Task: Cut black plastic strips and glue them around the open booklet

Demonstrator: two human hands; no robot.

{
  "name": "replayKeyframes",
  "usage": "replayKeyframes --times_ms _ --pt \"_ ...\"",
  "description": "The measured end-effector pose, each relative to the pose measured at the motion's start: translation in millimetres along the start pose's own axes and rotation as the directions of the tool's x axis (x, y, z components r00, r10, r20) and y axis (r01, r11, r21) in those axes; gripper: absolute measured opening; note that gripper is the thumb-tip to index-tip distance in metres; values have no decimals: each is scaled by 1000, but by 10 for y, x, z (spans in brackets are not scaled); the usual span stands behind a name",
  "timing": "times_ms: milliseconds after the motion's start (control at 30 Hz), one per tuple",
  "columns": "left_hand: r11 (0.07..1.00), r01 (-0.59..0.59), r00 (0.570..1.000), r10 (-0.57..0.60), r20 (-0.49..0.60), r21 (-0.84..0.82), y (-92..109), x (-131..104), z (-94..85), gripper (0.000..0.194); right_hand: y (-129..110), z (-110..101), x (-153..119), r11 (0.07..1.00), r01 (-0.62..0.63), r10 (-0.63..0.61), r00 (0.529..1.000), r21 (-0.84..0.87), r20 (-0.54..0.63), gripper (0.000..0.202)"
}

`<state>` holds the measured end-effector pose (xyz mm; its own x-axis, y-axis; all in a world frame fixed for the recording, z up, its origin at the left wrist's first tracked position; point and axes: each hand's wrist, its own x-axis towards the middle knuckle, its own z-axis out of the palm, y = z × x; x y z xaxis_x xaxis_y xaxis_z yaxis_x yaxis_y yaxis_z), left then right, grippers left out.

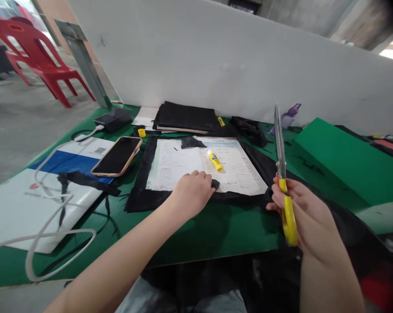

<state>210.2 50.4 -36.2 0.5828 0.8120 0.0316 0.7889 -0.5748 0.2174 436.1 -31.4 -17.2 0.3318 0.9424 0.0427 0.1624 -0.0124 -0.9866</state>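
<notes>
On the green table (196,243) lies an open booklet of printed pages (179,163), bordered by black fabric (136,191). My left hand (193,191) rests on its lower edge, fingers curled against a small dark scrap (215,184). A yellow glue stick (215,161) lies on the right page, and another black scrap (192,142) sits at the top of the pages. At the right, my right hand (300,213) grips yellow-handled scissors (290,221), their blades closed and pointing up. Its fingertips are close to the black fabric at the booklet's lower right corner.
Left are a phone (117,156), a white cable (40,234), a black box (113,119) and a blue-white folder (53,182). Behind lie a black book (186,116) and a purple bottle (288,117). A green board (339,161) stands right, below a white partition (216,56).
</notes>
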Motion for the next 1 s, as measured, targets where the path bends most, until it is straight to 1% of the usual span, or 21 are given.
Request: replayKeyframes --times_ms 67,133,200,233,300,367,433,533,633,700,767,833,900,1000 --pt "999 -12 1000 13 27 -50 -50 111 38 32 8 81 -170 992 -99 91 991 74 97 40" --pt "991 -26 998 33 50 -132 -120 216 78 34 49 177 -310 974 -187 160 968 130 194 33" --pt "968 -42 996 61 71 -247 -198 302 116 35 111 261 -413 959 -236 191 946 156 261 28" --pt "949 -50 994 79 80 -310 -235 335 135 34 144 295 -449 957 -243 195 943 160 269 29" --pt "902 -63 990 109 84 -428 -300 384 173 28 202 348 -494 964 -224 185 953 146 239 35" --pt "852 -66 991 117 67 -519 -350 414 210 23 245 386 -515 979 -183 166 972 90 167 43" --pt "806 -56 994 98 39 -589 -387 429 241 20 277 411 -522 991 -130 129 987 9 96 48" --pt "744 -36 998 55 7 -668 -423 425 264 21 323 419 -516 987 -60 69 996 -148 56 53" --pt "688 -26 1000 25 -12 -726 -446 405 265 20 376 367 -479 942 -43 65 996 -332 58 65" --pt "657 -25 1000 16 -18 -754 -459 395 262 18 407 290 -443 909 -21 58 995 -417 77 73" --pt "635 -22 1000 13 -18 -772 -472 392 261 16 429 177 -416 881 0 44 996 -472 81 70" --pt "624 -15 1000 10 -11 -781 -484 394 261 14 444 39 -414 848 -15 54 997 -530 58 64" --pt "621 -9 1000 7 -6 -784 -496 396 261 13 456 -105 -444 809 -53 104 993 -586 53 61" --pt "630 -9 1000 2 -10 -777 -507 389 253 13 473 -277 -521 741 -86 185 979 -666 80 62"
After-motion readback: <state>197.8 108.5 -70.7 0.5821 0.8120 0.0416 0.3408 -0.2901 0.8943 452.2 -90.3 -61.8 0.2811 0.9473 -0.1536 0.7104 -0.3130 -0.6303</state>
